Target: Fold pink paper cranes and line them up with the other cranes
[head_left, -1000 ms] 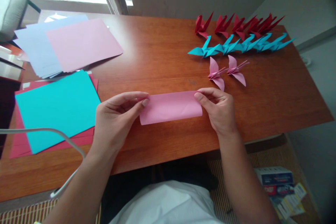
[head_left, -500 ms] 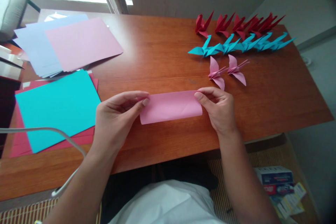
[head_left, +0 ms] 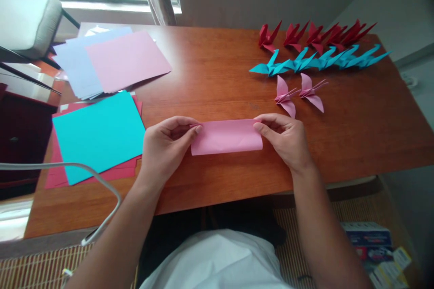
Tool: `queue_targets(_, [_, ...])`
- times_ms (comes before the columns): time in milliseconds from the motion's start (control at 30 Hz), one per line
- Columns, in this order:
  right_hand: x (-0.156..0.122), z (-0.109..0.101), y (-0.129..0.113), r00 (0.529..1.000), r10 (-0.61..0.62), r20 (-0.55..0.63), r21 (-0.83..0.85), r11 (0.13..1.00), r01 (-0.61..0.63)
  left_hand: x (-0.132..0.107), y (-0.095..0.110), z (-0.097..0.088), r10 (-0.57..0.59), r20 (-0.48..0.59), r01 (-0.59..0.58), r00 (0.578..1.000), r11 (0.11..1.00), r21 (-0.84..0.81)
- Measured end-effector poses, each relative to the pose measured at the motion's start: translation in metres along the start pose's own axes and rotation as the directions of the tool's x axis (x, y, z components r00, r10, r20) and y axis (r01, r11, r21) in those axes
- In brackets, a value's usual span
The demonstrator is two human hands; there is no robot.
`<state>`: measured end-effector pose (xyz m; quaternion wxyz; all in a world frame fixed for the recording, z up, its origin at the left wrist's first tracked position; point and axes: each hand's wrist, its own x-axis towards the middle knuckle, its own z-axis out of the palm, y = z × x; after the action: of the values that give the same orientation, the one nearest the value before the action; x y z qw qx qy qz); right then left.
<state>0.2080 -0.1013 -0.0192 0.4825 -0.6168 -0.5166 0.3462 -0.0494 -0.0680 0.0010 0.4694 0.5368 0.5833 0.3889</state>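
Observation:
A pink sheet of paper (head_left: 226, 137), folded over into a wide strip, is held between my hands above the wooden table (head_left: 210, 95). My left hand (head_left: 171, 144) pinches its upper left corner between thumb and fingers. At the upper right corner, my right hand (head_left: 283, 137) pinches it the same way. The strip's lower edge curves loosely, and faint crease lines cross its right half. Two pink paper butterfly-like folded cranes (head_left: 286, 97) lie just beyond my right hand.
Behind the pink ones stand a row of blue paper cranes (head_left: 273, 65) and a row of red ones (head_left: 267, 38). At left lie a turquoise sheet (head_left: 100, 137) over red paper (head_left: 118, 172), and pale sheets (head_left: 130, 61). A white cable (head_left: 68, 165) crosses the near left.
The view has shifted slightly left, so things appear further right. Both hands keep their pinch on the pink paper, and my left hand sits a little closer to my right.

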Motion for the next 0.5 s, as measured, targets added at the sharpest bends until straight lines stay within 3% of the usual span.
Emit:
queue_targets(167, [0.004,-0.006,0.001,0.996,-0.018,0.088,-0.039,0.999,0.022,0.001,0.001,0.001,0.043,0.026,-0.044,0.999,0.998,0.039])
queue_targets(300, [0.014,-0.008,0.0,0.977,-0.116,0.176,-0.174,0.974,0.147,0.004,-0.002,0.0,0.138,0.046,-0.145,0.989,0.968,0.207])
queue_targets(400, [0.023,-0.005,0.001,0.968,-0.136,0.211,-0.281,0.94,0.193,0.009,-0.005,0.0,0.254,0.096,-0.272,0.962,0.889,0.368])
queue_targets(500, [0.028,-0.001,0.0,0.963,-0.125,0.238,-0.376,0.902,0.21,0.01,-0.006,0.002,0.323,0.149,-0.348,0.935,0.742,0.573])
